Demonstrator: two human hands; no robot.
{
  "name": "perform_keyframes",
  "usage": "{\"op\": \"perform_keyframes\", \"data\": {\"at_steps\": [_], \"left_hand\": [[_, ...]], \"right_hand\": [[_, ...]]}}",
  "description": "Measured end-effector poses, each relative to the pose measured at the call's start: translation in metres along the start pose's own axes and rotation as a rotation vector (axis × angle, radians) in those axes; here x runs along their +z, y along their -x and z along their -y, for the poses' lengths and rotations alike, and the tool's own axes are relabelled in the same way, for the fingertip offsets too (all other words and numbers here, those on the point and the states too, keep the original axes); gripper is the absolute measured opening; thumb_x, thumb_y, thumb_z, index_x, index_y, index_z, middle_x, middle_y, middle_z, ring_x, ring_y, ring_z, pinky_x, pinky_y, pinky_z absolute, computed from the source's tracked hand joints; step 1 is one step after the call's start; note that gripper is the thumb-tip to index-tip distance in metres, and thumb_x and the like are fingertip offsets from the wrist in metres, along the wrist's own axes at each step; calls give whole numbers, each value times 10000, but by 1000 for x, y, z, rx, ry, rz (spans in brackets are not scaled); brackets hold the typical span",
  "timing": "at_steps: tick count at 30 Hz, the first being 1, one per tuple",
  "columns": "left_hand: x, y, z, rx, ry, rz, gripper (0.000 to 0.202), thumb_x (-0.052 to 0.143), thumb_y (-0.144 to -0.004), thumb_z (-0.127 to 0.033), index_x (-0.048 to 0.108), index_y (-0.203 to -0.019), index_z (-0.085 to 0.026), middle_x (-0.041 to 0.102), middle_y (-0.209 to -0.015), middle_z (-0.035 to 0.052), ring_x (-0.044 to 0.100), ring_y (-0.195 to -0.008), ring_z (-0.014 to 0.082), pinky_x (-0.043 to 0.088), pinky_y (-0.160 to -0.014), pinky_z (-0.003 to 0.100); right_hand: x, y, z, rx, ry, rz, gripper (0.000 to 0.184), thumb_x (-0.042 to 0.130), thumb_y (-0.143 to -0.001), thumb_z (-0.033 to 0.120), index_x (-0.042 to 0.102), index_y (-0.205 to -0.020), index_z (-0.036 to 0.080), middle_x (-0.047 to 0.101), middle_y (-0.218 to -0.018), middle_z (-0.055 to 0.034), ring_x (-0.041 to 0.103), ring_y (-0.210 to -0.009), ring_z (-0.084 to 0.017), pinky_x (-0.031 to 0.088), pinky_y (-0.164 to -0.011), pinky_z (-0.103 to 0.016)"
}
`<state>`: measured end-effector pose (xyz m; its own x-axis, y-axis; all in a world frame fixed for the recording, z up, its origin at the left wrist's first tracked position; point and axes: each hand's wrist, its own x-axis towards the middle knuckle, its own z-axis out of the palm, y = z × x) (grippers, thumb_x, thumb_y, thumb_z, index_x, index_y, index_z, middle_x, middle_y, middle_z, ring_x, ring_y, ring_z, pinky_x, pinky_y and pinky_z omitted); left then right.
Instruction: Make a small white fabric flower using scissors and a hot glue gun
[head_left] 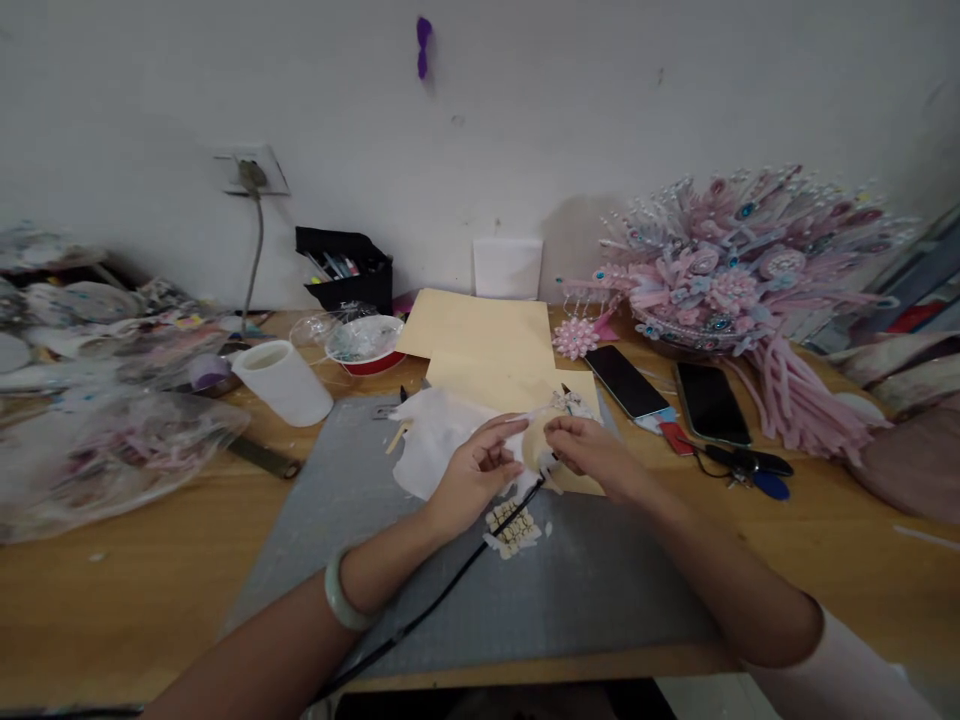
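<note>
Both hands meet over the far part of a grey cutting mat (570, 590). My left hand (474, 474) is closed, its fingers pinched on a thin whitish strip that runs to the right. My right hand (592, 452) is closed on a small tool (546, 464) with a black cord (442, 598) trailing back toward me. Between the hands sits a small round cream piece (534, 444). White tissue paper (433, 434) lies under the left hand. A little cluster of pale beads (513, 530) rests on the mat just below the hands.
Tan paper sheets (480, 335) lie beyond the mat. Two phones (626, 382) and a pink beaded headdress (739, 265) are at right. A white tape roll (283, 382), a bowl (367, 345), a black pen holder (345, 268) and plastic bags (105, 455) fill the left.
</note>
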<state>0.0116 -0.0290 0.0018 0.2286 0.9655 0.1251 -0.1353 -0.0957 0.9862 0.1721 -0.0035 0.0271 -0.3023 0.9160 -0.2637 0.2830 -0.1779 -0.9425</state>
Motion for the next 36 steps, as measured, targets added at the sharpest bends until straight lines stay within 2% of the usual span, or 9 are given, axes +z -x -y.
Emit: {"op": "perform_keyframes", "data": {"at_steps": [5,9,12,17,23,26,29,34,36], "left_hand": [[1,2,1,-35,-24,58,426,622,-662,-184,578,-1083,-227,408,-1257,71,445,-657,59,397,-594,200],[2,3,3,-51,24,69,425,618,-668,-183,574,-1087,-241,392,-1270,62,432,-633,44,383,-565,187],[2,3,4,-44,38,68,417,626,-664,-198,584,-1077,-238,393,-1270,65,455,-674,60,397,-598,198],[2,5,4,-42,1,93,428,617,-681,-198,568,-1103,-252,386,-1282,58,456,-686,59,399,-622,195],[2,4,1,-47,30,77,424,625,-668,-196,579,-1087,-249,408,-1252,53,424,-639,45,385,-579,183],[2,4,-1,-59,20,74,435,631,-661,-203,576,-1091,-243,401,-1259,58,428,-642,48,388,-579,184],[3,5,0,-63,-1,87,438,627,-664,-206,570,-1097,-239,390,-1272,63,433,-646,49,393,-586,182],[3,5,3,-58,32,78,430,624,-665,-213,571,-1090,-249,387,-1268,57,429,-640,48,389,-578,183],[3,5,3,-57,35,81,427,628,-666,-217,573,-1087,-247,385,-1262,57,429,-649,49,389,-589,186]], "right_hand": [[11,5,0,-37,18,137,83,442,-654,222,449,-589,171,367,-491,80,306,-448,-59,211,-425,-199],[3,2,2,-23,23,41,92,420,-652,216,435,-568,181,347,-470,83,272,-419,-59,193,-417,-210],[-1,1,1,-16,-28,-9,85,433,-662,254,447,-612,187,319,-469,90,238,-399,-58,163,-402,-213],[8,3,-2,-77,57,138,70,449,-636,222,457,-591,170,369,-496,77,315,-447,-60,223,-432,-201],[3,1,-2,-38,-54,-35,98,424,-650,255,431,-587,179,311,-457,89,239,-394,-54,156,-391,-204],[5,3,-3,-36,-91,71,97,438,-648,272,432,-611,182,311,-466,91,242,-400,-56,163,-395,-202],[8,4,-3,-56,1,152,62,441,-621,222,440,-583,174,355,-492,80,291,-438,-58,209,-423,-200],[3,1,-1,-43,-69,-6,100,419,-634,253,416,-558,187,296,-451,91,233,-405,-62,157,-403,-213],[4,2,-1,-33,-106,12,102,429,-633,272,427,-578,186,301,-463,91,234,-408,-62,152,-403,-212]]}}
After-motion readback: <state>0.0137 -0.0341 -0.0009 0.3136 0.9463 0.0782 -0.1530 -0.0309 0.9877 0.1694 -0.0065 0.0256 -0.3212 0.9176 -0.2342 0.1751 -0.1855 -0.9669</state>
